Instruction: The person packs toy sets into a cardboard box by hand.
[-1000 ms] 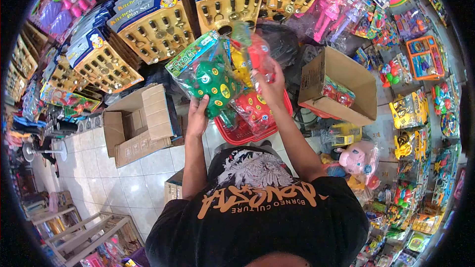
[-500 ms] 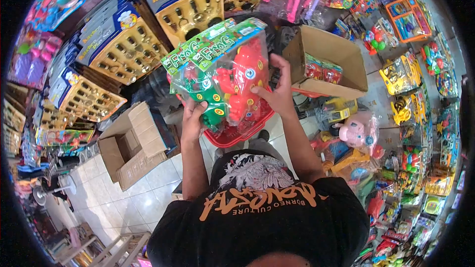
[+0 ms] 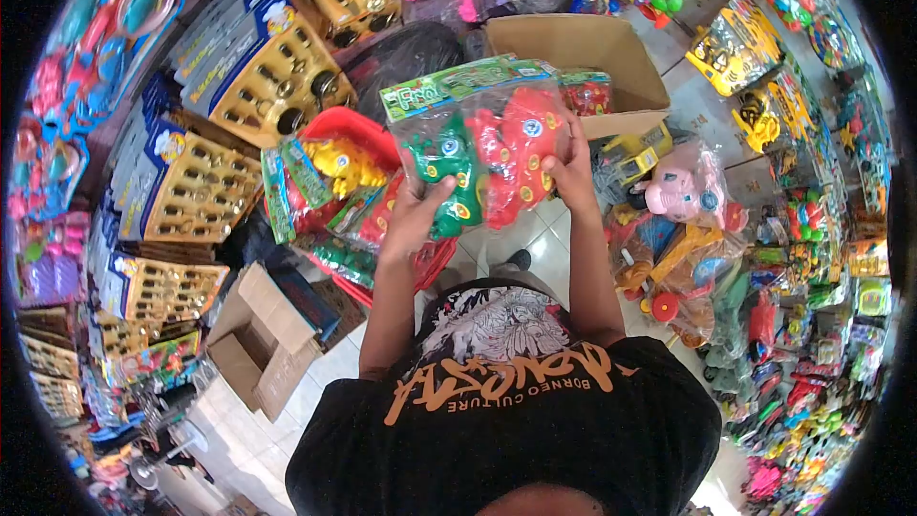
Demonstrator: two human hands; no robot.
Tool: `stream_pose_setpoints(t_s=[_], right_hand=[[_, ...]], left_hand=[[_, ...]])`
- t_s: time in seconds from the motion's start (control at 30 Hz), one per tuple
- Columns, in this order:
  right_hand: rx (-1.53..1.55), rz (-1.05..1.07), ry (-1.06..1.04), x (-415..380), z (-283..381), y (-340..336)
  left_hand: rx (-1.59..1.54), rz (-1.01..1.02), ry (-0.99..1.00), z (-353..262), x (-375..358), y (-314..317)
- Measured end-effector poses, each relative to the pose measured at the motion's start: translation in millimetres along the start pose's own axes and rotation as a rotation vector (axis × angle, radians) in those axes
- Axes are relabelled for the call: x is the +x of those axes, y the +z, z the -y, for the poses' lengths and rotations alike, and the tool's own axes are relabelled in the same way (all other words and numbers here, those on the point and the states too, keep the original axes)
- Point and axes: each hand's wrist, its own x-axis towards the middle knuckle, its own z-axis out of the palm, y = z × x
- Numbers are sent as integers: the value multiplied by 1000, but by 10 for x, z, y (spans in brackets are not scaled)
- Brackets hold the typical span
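My left hand (image 3: 409,215) grips the lower left side of a bagged green frog toy (image 3: 446,162) with a green header card. A bagged red frog toy (image 3: 521,158) overlaps it on the right, and my right hand (image 3: 573,167) holds its right edge, thumb in front. Both packs hang side by side before my chest. Left of them, partly behind my left forearm, a red basket (image 3: 358,124) contains bagged frog toys, among them a yellow one (image 3: 344,164).
An open cardboard box (image 3: 630,62) with red packs stands beyond my right hand. Another open box (image 3: 258,339) sits on the tiled floor at left. Kitchen play sets (image 3: 201,191) line the left side. A bagged pink toy (image 3: 680,193) and many other toys fill the right.
The view has turned toward the right. Both hands and the frog packs have moved right relative to the red basket, exposing its contents, including the yellow frog.
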Motion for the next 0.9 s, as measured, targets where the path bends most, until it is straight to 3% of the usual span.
stream_pose_setpoints(t_s=[0.1, 0.2, 0.43, 0.7, 0.77, 0.83, 0.9], right_hand=[[-53, -117, -59, -66, 65, -383], [-54, -408, 12, -163, 39, -898], [-85, -718, 39, -596, 211, -1716], [-60, -761, 20, -1261, 427, -2387], [-50, -763, -22, -1289, 545, -2444], [271, -845, 42, -1349, 609, -2500], [170, -854, 84, -1368, 564, -2626]], left_hand=[[-30, 147, -37, 63, 163, 331], [-125, 129, -205, 319, 350, 559], [-62, 164, -401, 684, 633, 1298], [-151, 467, -481, 1288, 631, 2190], [-170, 475, -461, 1332, 622, 2388], [-97, 507, -496, 1391, 669, 2526], [-104, 497, -447, 1572, 763, 2572]])
